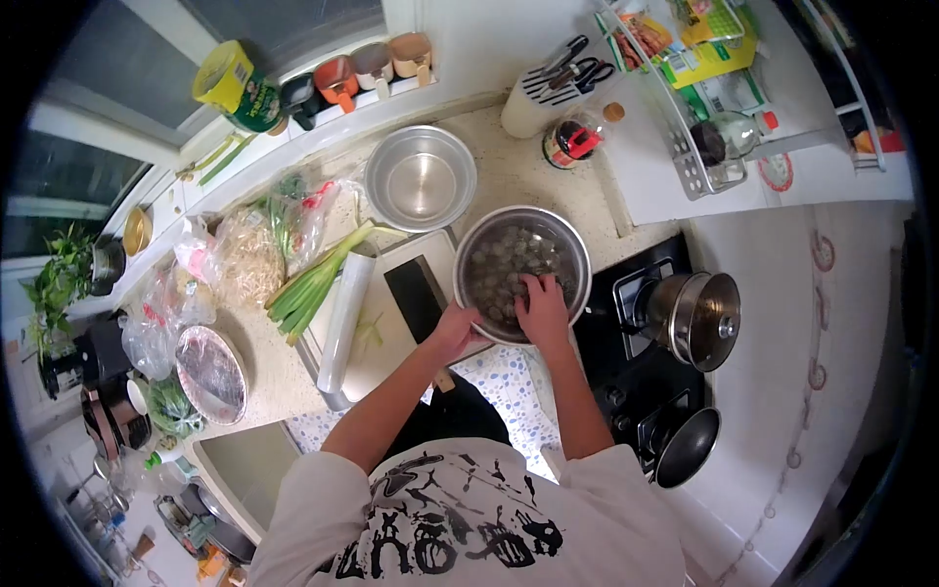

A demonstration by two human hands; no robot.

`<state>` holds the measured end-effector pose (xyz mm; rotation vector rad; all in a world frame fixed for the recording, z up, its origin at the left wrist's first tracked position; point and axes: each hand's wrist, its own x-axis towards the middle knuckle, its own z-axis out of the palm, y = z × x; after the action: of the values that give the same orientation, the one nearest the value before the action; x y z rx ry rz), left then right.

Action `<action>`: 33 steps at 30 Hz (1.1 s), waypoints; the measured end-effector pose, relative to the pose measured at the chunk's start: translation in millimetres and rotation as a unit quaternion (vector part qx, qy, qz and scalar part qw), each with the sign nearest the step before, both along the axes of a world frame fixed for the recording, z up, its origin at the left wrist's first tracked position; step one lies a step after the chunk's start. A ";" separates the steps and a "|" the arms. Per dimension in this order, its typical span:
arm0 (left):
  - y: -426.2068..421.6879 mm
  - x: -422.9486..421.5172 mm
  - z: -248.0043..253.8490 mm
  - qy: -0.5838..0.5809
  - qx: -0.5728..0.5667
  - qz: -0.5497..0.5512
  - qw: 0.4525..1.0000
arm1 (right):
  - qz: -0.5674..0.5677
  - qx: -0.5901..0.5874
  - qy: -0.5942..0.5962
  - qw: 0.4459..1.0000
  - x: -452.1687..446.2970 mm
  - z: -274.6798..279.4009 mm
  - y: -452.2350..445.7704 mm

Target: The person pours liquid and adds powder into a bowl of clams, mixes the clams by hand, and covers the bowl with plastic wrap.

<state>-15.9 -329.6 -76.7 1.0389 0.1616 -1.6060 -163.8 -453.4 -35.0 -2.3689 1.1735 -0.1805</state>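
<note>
Directions are taken from the bowl's centre, with 12 at the top of the view. The rim of the bowl (583, 256) is grasped at 8 o'clock by the left hand (453, 331), presumably to brace it on the counter (494, 147). The right hand (542, 308) is dipped inside at 5 o'clock, among dark shells (501, 264) in liquid; whether any are gripped cannot be told, the fingertips being hidden. The depth of the bowl appears suited to containing splashes.

Just beside, between 8 and 9, a knife (415, 298) is laid on the board (383, 362), its handle turned bodyward, apparently for easy reach. A roll (347, 323) is rested farther left, with scallions (318, 289) beyond at 9. A basin (421, 227) is set near 10:30. At 3:30 a lidded pot (699, 318) is stood on the stove (608, 357), its lid likely left on for cover.
</note>
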 end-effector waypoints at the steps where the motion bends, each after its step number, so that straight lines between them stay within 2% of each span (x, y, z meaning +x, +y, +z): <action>1: 7.0 3.2 2.2 -0.003 -0.006 0.001 1.000 | 0.014 -0.011 -0.011 1.000 3.9 8.5 5.0; 5: 47.7 11.4 12.3 -0.019 0.006 0.040 0.999 | 0.085 -0.018 -0.040 0.995 21.4 38.1 30.8; 8: 92.5 24.2 36.1 -0.052 0.021 0.025 0.998 | 0.140 -0.019 -0.030 0.989 43.1 59.8 59.6; 12: 158.9 33.3 71.7 -0.009 -0.024 0.123 0.992 | 0.248 -0.049 -0.056 0.966 80.1 84.9 109.7; 17: 260.5 24.8 50.0 -0.045 -0.023 0.215 0.975 | 0.444 -0.017 -0.028 0.895 125.9 86.1 186.1; 20: 311.0 23.6 85.5 -0.072 0.004 0.269 0.960 | 0.523 -0.036 -0.008 0.852 155.4 88.0 243.0; 23: 369.9 13.9 88.5 -0.068 -0.011 0.340 0.938 | 0.585 -0.105 -0.008 0.804 183.4 87.8 299.4; 26: 428.3 2.9 83.8 -0.072 -0.016 0.394 0.916 | 0.606 -0.124 0.001 0.785 203.0 93.1 358.2; 30: 502.5 -15.6 85.2 -0.072 0.001 0.468 0.881 | 0.620 -0.126 0.074 0.771 218.6 100.7 436.2; 33: 550.8 -29.3 99.0 -0.076 0.020 0.522 0.849 | 0.645 -0.127 0.059 0.751 224.2 100.1 486.4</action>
<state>-45.2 221.1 22.3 0.8536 0.5504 -0.5219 60.5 33.0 65.1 -2.8640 -0.6860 0.3095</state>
